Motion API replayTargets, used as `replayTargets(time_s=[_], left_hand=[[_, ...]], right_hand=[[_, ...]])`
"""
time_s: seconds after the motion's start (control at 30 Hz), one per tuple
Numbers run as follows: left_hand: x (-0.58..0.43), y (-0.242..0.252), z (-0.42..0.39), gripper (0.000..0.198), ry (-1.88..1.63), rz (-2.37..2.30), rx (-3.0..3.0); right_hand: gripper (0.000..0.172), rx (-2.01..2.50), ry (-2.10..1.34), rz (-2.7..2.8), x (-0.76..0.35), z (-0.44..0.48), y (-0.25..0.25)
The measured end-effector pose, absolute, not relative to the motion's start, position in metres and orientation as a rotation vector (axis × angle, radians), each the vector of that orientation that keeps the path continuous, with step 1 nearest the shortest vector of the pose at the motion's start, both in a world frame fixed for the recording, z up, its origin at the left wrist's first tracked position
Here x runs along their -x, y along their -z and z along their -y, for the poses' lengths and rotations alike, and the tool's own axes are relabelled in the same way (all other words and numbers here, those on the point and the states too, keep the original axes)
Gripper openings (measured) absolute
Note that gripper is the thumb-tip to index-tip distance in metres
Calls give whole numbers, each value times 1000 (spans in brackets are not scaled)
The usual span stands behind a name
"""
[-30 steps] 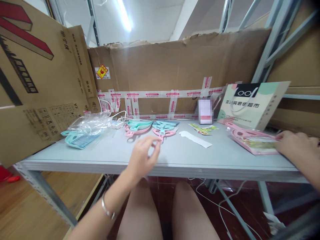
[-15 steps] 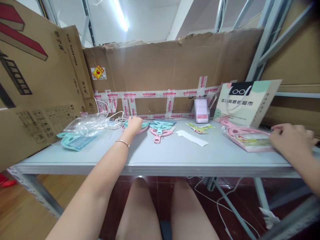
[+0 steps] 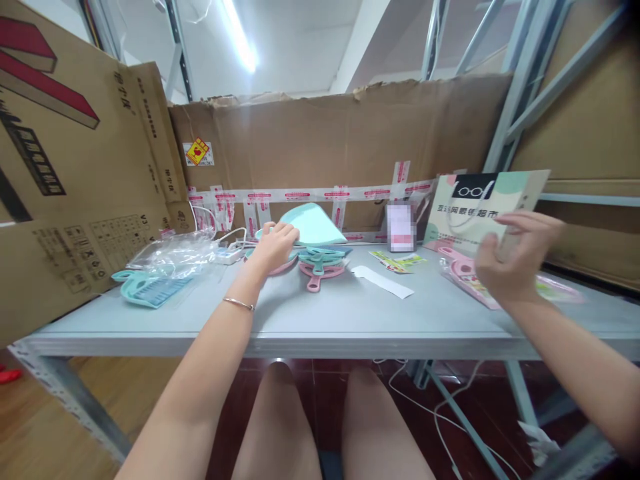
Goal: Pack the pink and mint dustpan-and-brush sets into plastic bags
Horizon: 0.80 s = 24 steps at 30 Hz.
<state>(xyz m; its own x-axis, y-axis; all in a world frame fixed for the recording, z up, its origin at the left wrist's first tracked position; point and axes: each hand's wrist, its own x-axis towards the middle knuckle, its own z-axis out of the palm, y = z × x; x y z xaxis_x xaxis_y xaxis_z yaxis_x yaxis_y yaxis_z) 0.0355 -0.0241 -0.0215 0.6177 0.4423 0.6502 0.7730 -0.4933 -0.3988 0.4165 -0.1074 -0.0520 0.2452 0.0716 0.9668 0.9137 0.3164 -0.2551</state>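
Note:
My left hand (image 3: 274, 247) is closed on a mint-green dustpan (image 3: 316, 225), lifted and tilted above the table. Below that hand, part of a pink piece (image 3: 286, 267) shows on the tabletop. Just to the right lies a stack of green brushes (image 3: 324, 257) and pink brushes (image 3: 314, 283), handles toward me. My right hand (image 3: 517, 257) is raised with thumb and fingers apart, and nothing shows in it. Behind and under it lies a pink dustpan set (image 3: 463, 272) in clear wrapping, partly hidden by the hand.
On the left are a green dustpan with a brush (image 3: 150, 292), crumpled clear plastic (image 3: 175, 253) and a white power strip (image 3: 227, 253). A white paper strip (image 3: 384, 281), printed cards (image 3: 397, 261), a phone (image 3: 401, 227) and a paper bag (image 3: 480, 210) stand or lie to the right. Cardboard (image 3: 310, 147) walls the back.
My left hand has lifted the mint-green dustpan off the table. My right hand has let go of the wrapped pink set and moved up and left.

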Motion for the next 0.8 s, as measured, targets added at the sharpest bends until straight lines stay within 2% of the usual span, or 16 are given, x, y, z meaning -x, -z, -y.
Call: replayTargets(time_s=[0.1,0.2,0.37,0.47,0.63,0.8], left_hand=[[-44,25,26,20,659,637,2165],[-53,27,32,22,673,432,2186],[-67,32,41,27,611,322,2304],[-73,36,41,28,585,356,2404],[-81,42,40,29,859,563,2431],[-87,48,40,30,789,624,2611]], right_hand=[[25,1116,305,1426,-365,83,27],[21,1181,8,1544,-334,48,19],[38,1206,-577,1759,-314,18,41],[41,1144,-861,1835,-310,24,55],[39,1117,-1034,1913,-301,34,68],[36,1082,-966,2011,-276,28,83]])
